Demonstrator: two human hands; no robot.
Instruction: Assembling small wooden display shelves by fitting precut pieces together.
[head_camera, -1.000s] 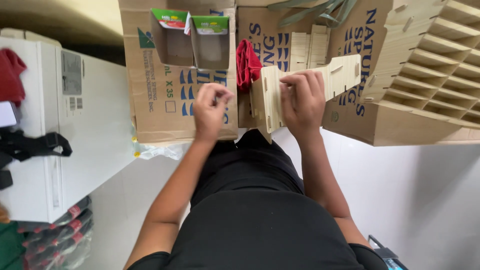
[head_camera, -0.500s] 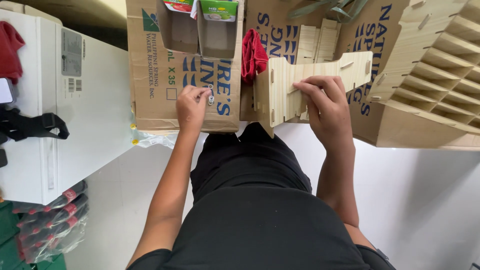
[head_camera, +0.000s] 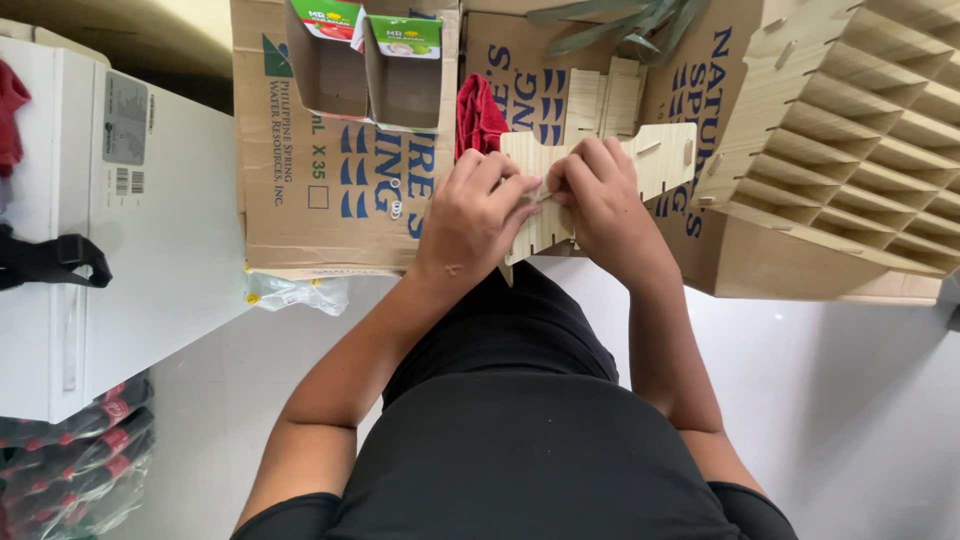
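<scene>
A flat slotted plywood piece (head_camera: 660, 155), pale and notched along its edge, is held in front of me over my lap. My left hand (head_camera: 475, 215) grips its left part with curled fingers. My right hand (head_camera: 600, 200) pinches it at the middle, fingertips meeting those of the left hand. Just behind the piece stand more slotted wooden strips (head_camera: 605, 100) and a red cloth (head_camera: 478, 115).
A flattened cardboard box (head_camera: 320, 200) lies on the floor with two small open cartons (head_camera: 370, 70) on it. A large wooden grid rack (head_camera: 860, 130) stands at the right. A white cabinet (head_camera: 110, 230) with a black strap is at the left, with packed bottles (head_camera: 70, 470) below it.
My left hand came back from the cardboard box at the left and closed on the plywood piece. The right hand slid leftward along the piece towards its middle.
</scene>
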